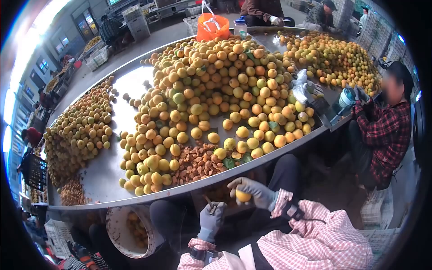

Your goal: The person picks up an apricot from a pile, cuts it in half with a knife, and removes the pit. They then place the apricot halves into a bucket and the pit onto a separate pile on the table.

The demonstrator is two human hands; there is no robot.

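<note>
My left hand [211, 220], in a grey glove, is closed round a thin dark tool [208, 201] whose tip points up. To its right, my right hand [257, 191], also gloved, holds a yellow-orange fruit [243, 195] between thumb and fingers. Both hands are above my lap, in front of the table's near edge, and they are apart. Just beyond them, on the metal table [103, 180], lies a heap of brown pits [198, 165] beside a large pile of apricot-like fruit [216, 76].
A white bucket [114, 231] with fruit inside stands below the table at left. An orange bag [212, 28] and a bottle [240, 28] are at the far edge. At right sits a person in a checked shirt [382, 130], near a teal-and-white container [346, 97]. Crumpled plastic [300, 85] lies on the table.
</note>
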